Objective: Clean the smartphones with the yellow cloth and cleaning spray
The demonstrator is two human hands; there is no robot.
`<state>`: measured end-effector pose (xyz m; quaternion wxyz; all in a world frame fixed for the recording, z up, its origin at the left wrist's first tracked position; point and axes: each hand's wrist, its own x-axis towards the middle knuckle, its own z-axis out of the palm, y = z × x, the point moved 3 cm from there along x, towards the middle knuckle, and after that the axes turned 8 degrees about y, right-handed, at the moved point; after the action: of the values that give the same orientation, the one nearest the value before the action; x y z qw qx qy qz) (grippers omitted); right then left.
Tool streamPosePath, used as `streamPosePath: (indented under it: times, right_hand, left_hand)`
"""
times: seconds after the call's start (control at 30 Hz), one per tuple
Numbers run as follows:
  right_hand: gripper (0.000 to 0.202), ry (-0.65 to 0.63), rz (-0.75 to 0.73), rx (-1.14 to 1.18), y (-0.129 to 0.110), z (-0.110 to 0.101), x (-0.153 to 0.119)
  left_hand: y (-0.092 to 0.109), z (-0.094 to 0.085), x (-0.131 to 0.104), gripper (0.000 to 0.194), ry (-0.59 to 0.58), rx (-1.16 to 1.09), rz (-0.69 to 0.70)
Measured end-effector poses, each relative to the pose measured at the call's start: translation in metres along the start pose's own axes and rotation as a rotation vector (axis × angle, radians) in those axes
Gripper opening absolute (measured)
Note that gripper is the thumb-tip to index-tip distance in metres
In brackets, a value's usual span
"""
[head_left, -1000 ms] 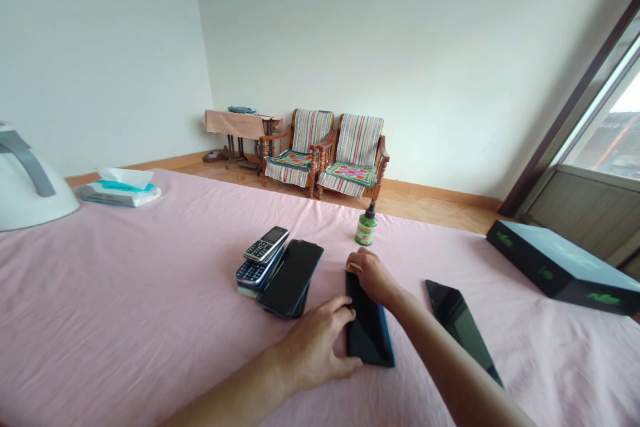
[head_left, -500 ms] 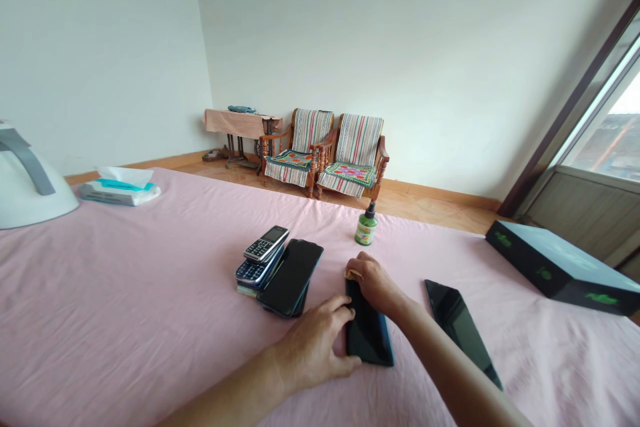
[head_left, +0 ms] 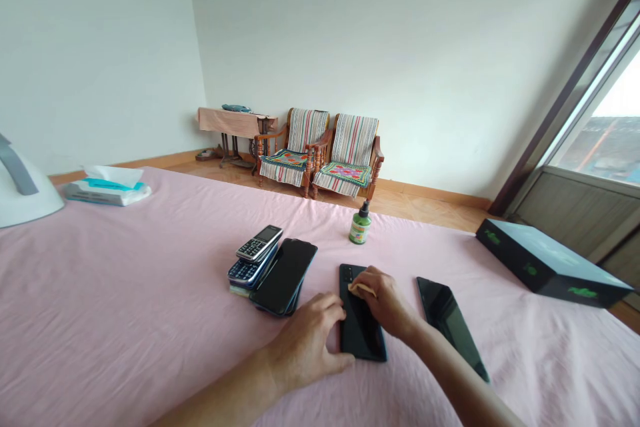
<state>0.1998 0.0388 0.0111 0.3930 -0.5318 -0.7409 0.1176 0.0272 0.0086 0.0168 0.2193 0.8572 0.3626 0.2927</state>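
Note:
A dark smartphone [head_left: 364,333] lies back side up on the pink cloth, its camera block at the far left corner. My left hand [head_left: 313,340] rests along its left edge, fingers and thumb spread against the side. Pinched in my right hand [head_left: 387,300] is a small tan cloth [head_left: 363,289], pressed on the phone's back just below the cameras. To the left sit stacked phones: a silver keypad phone [head_left: 260,243] above a blue keypad phone [head_left: 251,269], beside a black smartphone [head_left: 285,275] on top of others. Another smartphone [head_left: 453,323] lies to the right, partly behind my right forearm.
Beyond the phone stands a green pump bottle [head_left: 360,225]. A black box [head_left: 547,263] lies at the right. At the left are a tissue pack [head_left: 109,190] and a white appliance with a grey handle [head_left: 25,180]. Two wooden armchairs [head_left: 345,153] stand by the wall.
My right hand has moved with the cloth from the phone's far end down toward its middle, uncovering the camera block. My left hand still braces the edge. The whole view has shifted slightly.

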Motion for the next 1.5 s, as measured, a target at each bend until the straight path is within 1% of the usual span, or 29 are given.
streamPosePath:
  times: [0.1,0.17,0.23,0.33,0.4,0.5,0.6,0.73,0.9,1.03,1.1,1.17,1.2,1.27,1.3,1.37,1.47,1.5]
  right_hand:
    - [0.019,0.157,0.086,-0.079,0.018,0.008,0.019]
    - [0.021,0.202,0.111,-0.102,0.026,0.016,0.031]
    - [0.023,0.218,0.103,-0.115,0.028,0.024,0.038]
    - [0.027,0.173,0.028,-0.117,0.02,0.03,0.036]
    - [0.027,0.121,-0.034,-0.114,0.012,0.028,0.027]
    - [0.027,0.056,-0.122,-0.097,0.001,0.021,0.008]
    - [0.028,0.005,-0.158,-0.055,-0.008,0.012,-0.011]
    - [0.029,-0.053,-0.147,0.017,-0.023,0.003,-0.033]
    - [0.027,-0.098,-0.101,0.07,-0.038,0.002,-0.06]
    - [0.02,-0.114,-0.052,0.131,-0.04,0.0,-0.084]
    - [0.016,-0.137,-0.021,0.163,-0.039,-0.005,-0.094]
    - [0.014,-0.12,0.02,0.196,-0.037,-0.012,-0.098]
    - [0.014,-0.08,0.047,0.206,-0.035,-0.017,-0.098]
    - [0.017,0.04,0.106,0.207,-0.032,-0.027,-0.09]
    - [0.018,0.101,0.134,0.199,-0.029,-0.032,-0.083]
    - [0.017,0.185,0.166,0.177,-0.021,-0.037,-0.065]
    - [0.015,0.281,0.187,0.086,-0.002,-0.036,-0.034]
    - [0.015,0.287,0.183,0.053,0.006,-0.032,-0.025]
  left_hand:
    - [-0.003,0.002,0.0,0.048,0.006,0.001,-0.003]
    - [-0.004,0.002,0.0,0.049,0.002,-0.008,-0.003]
    - [-0.005,0.001,0.0,0.049,0.0,-0.014,-0.002]
    - [-0.006,0.001,0.0,0.048,-0.001,-0.022,0.002]
    - [-0.006,0.001,0.001,0.047,-0.001,-0.028,0.001]
    - [-0.006,0.003,0.001,0.045,0.002,-0.033,-0.007]
    - [-0.005,0.003,0.002,0.048,0.026,-0.025,-0.034]
    - [-0.004,0.002,0.002,0.056,0.067,-0.021,-0.064]
    - [-0.01,0.006,0.002,0.064,0.066,-0.051,-0.049]
    - [-0.014,0.008,0.002,0.064,0.073,-0.061,-0.019]
    - [-0.014,0.007,0.002,0.061,0.07,-0.06,-0.011]
    - [-0.013,0.006,0.002,0.059,0.066,-0.058,-0.006]
    - [-0.013,0.005,0.002,0.059,0.067,-0.058,-0.006]
    - [-0.012,0.005,0.002,0.06,0.068,-0.059,-0.009]
    - [-0.011,0.005,0.002,0.062,0.066,-0.06,-0.009]
    - [-0.011,0.006,0.002,0.065,0.056,-0.053,-0.007]
    - [-0.011,0.008,0.002,0.066,0.04,-0.023,-0.01]
    - [-0.011,0.008,0.002,0.065,0.036,-0.013,-0.013]
